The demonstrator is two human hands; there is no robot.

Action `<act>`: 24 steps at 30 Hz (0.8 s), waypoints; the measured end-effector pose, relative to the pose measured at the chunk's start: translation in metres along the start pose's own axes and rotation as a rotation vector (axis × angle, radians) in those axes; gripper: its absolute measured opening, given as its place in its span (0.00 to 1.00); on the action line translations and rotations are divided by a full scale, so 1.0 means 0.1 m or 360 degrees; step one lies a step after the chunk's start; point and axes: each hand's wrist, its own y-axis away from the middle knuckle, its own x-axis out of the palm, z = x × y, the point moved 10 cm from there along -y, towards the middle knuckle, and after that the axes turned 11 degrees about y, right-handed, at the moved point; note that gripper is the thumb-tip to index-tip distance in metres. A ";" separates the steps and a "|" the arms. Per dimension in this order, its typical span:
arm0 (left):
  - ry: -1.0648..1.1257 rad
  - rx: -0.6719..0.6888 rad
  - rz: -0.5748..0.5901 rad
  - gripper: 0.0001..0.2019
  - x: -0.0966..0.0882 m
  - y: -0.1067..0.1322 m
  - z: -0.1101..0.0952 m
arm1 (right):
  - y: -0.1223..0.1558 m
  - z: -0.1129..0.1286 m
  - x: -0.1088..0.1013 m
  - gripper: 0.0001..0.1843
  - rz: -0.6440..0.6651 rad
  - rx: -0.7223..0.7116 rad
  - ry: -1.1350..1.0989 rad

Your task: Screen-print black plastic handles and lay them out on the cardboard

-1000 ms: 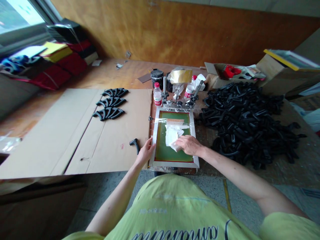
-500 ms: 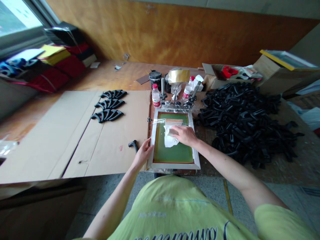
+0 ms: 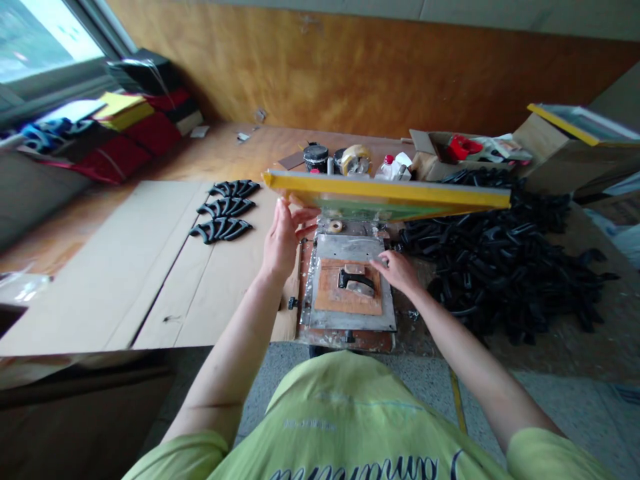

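Note:
The screen-printing frame [image 3: 385, 191] is tilted up at its hinge, its yellow-taped edge facing me. My left hand [image 3: 283, 237] is at the frame's left side, thumb up and fingers at its lower edge, gripping it. Below lies a metal base plate [image 3: 345, 245] with a brown board [image 3: 327, 293] on it. A black curved handle [image 3: 357, 280] sits in the middle of this board. My right hand [image 3: 400, 272] is over the board's upper right corner, fingers pinched together; whatever is between them is too small to make out.
Three rows of black handles [image 3: 223, 229] lie on cardboard [image 3: 150, 267] at left. A big heap of black handles [image 3: 500, 260] covers the right side. Behind the frame stand a black tub [image 3: 316, 157], a tape roll [image 3: 356, 160] and a red-capped bottle [image 3: 387, 163].
The frame has swung up from flat, uncovering the plate and handle. My left hand rose with it. My right hand no longer holds the squeegee with white cloth and has moved right.

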 end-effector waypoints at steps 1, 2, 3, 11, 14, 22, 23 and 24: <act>0.0020 0.0009 -0.0005 0.27 0.03 -0.05 -0.01 | 0.09 0.18 0.14 0.20 0.0068 -0.0084 0.0065; 0.0032 0.0017 -0.0036 0.27 0.02 -0.05 0.02 | 0.17 0.34 0.26 0.18 0.0137 -0.0157 0.0141; 0.0040 0.0013 -0.0087 0.27 -0.02 0.00 0.08 | 0.22 0.48 0.35 0.17 0.0201 -0.0200 0.0214; 0.0101 -0.1417 -0.0051 0.29 -0.17 1.72 1.84 | 0.56 1.24 0.27 0.12 0.0180 -0.0216 0.0026; 0.0148 -0.1367 -0.0263 0.22 -0.52 1.78 1.87 | 0.73 1.44 0.20 0.08 0.0194 -0.0663 -0.0143; -0.1313 -0.1383 -0.0554 0.20 -2.65 1.35 1.59 | 0.78 -1.12 0.46 0.17 0.0772 0.0002 0.0598; -0.1459 -0.1449 -0.0520 0.21 -2.80 1.35 1.62 | 0.83 -1.30 0.53 0.18 0.0845 0.0008 0.0629; -0.1581 -0.1505 -0.0474 0.23 -2.89 1.34 1.66 | 0.87 -1.42 0.58 0.18 0.0885 -0.0018 0.0632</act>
